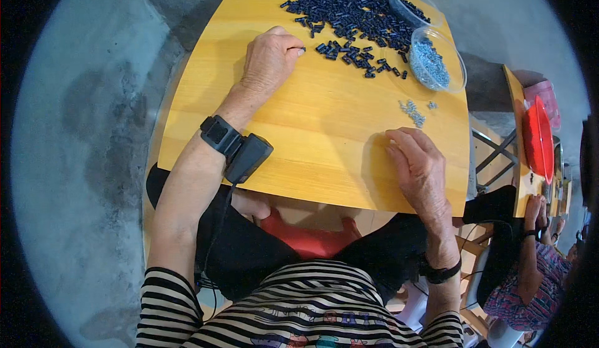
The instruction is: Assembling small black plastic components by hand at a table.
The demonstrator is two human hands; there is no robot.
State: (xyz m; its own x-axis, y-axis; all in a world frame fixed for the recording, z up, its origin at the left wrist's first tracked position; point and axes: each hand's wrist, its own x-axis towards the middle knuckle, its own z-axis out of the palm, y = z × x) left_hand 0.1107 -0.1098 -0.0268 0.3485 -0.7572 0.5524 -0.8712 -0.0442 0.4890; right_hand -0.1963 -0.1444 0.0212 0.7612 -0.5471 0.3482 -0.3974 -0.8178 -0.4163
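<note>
My left hand [268,60] is over the far left of the yellow wooden table [268,142], thumb and forefinger pinched on a small black plastic piece [301,49]. Right of it lie loose small black cylindrical pieces [352,56], and a large heap of the same kind [343,8] spreads behind them. My right hand [419,164] hangs near the table's right front, its fingers curled together. Whatever they may hold is hidden. Just beyond its fingertips is a small scatter of silvery screw-like bits [412,112]. More of these fill a clear plastic tub [430,67] at the right.
Another clear container [409,5] lies among the black pieces at the far right. A black device [248,158] is strapped to my left wrist, with a cable hanging down. To the right, another person's hands [538,214] rest at a second table with a red basin [538,139].
</note>
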